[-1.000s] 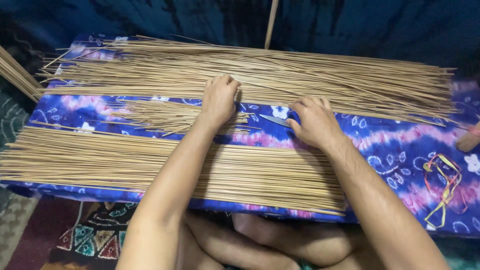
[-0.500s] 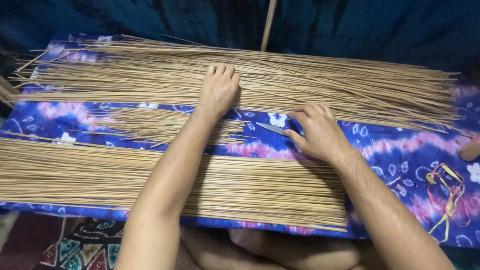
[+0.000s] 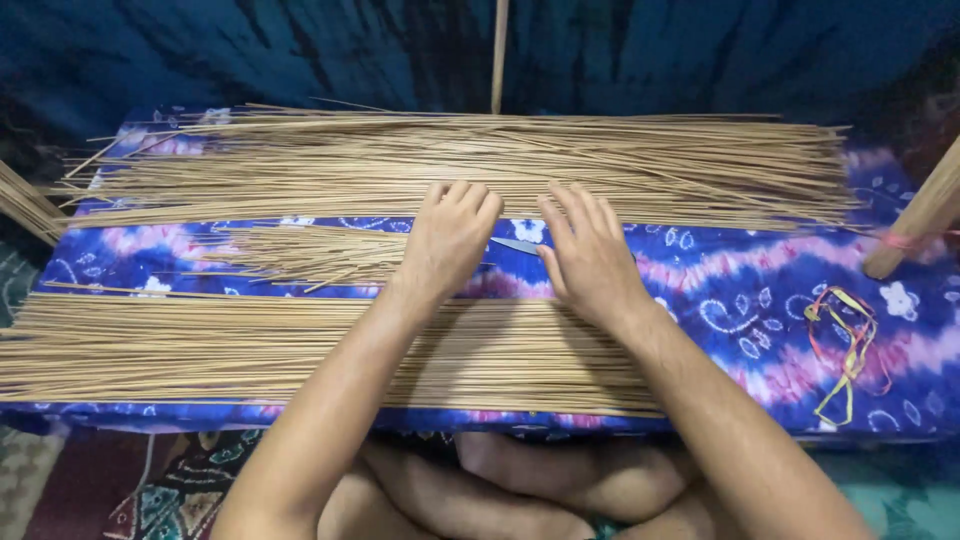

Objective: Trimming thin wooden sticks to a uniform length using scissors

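My left hand lies flat, fingers together, its tips on the near edge of the far pile of thin tan sticks. My right hand rests beside it, fingers spread, tips touching the same pile. Between the two hands a small grey blade lies on the blue patterned cloth. A small loose bunch of sticks lies left of my left hand. A broad near pile of sticks runs under both forearms.
Coloured rubber bands lie on the cloth at the right. A thick tied bundle of sticks leans in at the right edge, another bundle at the left. An upright stick stands behind. My crossed legs sit below.
Both hands have slid forward and closer together; the right hand has moved from the cloth up to the far pile and spread its fingers.
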